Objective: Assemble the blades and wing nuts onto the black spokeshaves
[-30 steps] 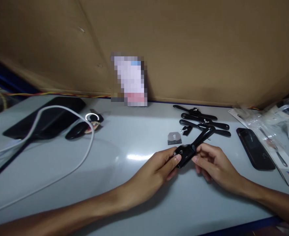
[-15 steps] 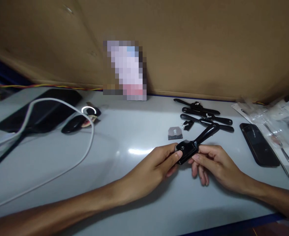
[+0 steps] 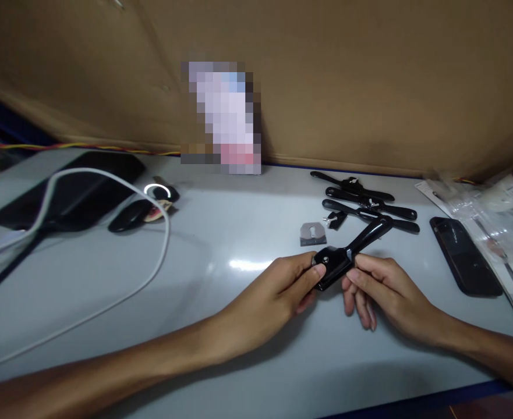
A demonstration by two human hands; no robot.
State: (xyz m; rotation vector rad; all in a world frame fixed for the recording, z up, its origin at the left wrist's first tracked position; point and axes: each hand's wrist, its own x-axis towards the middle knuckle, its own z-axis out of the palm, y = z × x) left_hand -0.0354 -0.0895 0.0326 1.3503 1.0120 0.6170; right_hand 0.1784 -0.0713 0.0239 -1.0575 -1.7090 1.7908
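My left hand and my right hand both pinch a black tool body with a long handle, held just above the white table. The left thumb lies on its flat middle near a small screw. The right fingers grip it from the right side, with the handle pointing up and away to the right. A small grey metal blade with a slot lies just behind the hands. Further back lie several black handled tools of the same kind and a small black clamp piece.
A black phone and clear plastic packaging lie at the right. At the left are a black flat device, a white cable, a black mouse and keys. A cardboard wall closes the back.
Both hands keep hold of the black tool. The right fingers have loosened and stretched downward a little. The view has shifted slightly, and the tool sits a little higher in the picture.
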